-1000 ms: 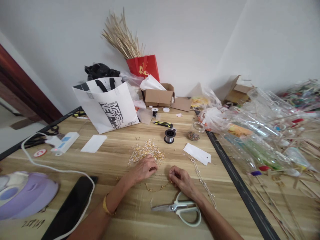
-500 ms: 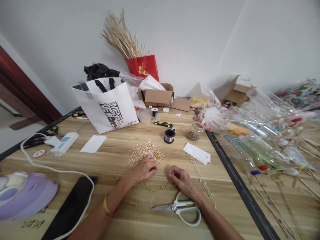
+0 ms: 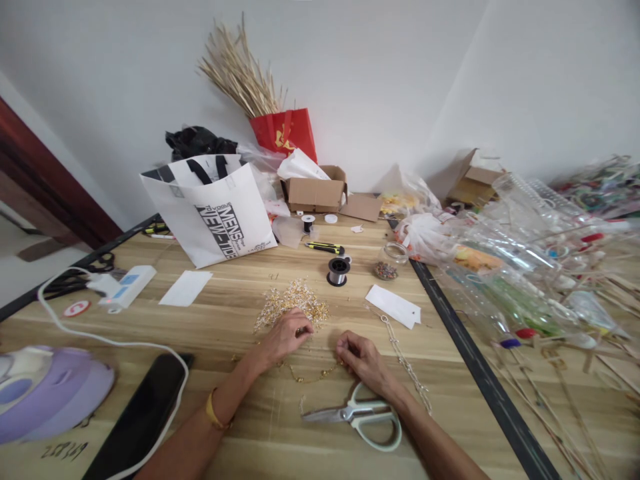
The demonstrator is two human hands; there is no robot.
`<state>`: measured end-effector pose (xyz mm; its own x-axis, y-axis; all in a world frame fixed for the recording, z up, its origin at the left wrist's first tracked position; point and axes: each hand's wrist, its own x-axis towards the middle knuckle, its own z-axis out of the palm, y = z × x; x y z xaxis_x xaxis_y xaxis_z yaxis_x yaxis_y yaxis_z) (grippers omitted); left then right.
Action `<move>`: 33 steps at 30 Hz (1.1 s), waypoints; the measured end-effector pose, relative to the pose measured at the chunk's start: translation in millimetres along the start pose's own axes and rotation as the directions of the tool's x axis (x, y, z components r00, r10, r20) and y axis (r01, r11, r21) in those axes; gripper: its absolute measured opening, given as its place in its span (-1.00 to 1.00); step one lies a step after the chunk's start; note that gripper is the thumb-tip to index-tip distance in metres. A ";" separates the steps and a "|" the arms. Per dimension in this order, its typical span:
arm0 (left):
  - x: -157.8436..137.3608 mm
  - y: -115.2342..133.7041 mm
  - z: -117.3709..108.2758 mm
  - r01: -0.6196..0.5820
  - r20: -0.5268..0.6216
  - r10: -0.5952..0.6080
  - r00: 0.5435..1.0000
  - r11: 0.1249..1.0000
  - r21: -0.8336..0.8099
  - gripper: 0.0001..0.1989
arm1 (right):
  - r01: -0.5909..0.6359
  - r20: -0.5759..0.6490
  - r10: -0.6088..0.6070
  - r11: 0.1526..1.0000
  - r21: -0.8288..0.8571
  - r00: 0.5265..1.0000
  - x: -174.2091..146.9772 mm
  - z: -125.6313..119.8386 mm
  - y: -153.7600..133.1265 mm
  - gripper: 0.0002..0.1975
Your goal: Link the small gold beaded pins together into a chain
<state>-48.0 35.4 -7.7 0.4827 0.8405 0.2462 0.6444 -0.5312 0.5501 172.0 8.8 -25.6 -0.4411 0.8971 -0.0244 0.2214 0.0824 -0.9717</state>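
My left hand [image 3: 289, 339] is closed with its fingertips pinched beside a loose pile of small gold and clear beads [image 3: 295, 298]. Whatever lies between those fingertips is too small to make out. My right hand [image 3: 361, 357] is closed too, its fingers on the end of a thin gold beaded chain [image 3: 305, 380] that sags across the tabletop between both hands. Below my right wrist lie scissors [image 3: 373, 421] with pale handles, blades pointing left. A second, silvery chain [image 3: 400, 353] stretches along the table to the right of that hand.
Behind the beads stand a wire spool [image 3: 339, 272], a glass jar of beads [image 3: 387, 263] and a utility knife [image 3: 325, 248]. A white card [image 3: 394, 305] lies at right, a black phone [image 3: 143, 407] at left. Plastic bottles [image 3: 505, 293] crowd the far right; a white bag [image 3: 220, 213] stands behind.
My left hand has shifted very slightly up and its fingers have turned a little. The right hand stays in place at the chain. The view has moved a touch.
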 end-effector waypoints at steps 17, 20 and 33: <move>-0.4 -8.6 6.7 -0.073 -0.005 0.073 0.997 0.996 0.056 -0.89 | -0.012 -0.003 0.012 1.000 0.004 1.000 -0.2 -0.3 -1.2 -0.86; -1.2 -6.6 4.6 -0.101 0.017 0.099 0.995 0.991 0.085 -0.88 | -0.010 -0.001 0.010 1.000 0.004 1.000 0.1 0.0 -1.1 -0.86; -1.0 -8.9 3.6 -0.098 -0.009 0.100 0.995 0.990 0.100 -0.89 | -0.002 -0.002 0.002 1.000 -0.007 1.000 -0.8 -0.5 0.5 -0.88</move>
<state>-52.1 38.9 -15.7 0.5391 0.7843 0.3072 0.6498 -0.6193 0.4408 172.9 8.4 -26.0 -0.4387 0.8983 -0.0254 0.2278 0.0838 -0.9701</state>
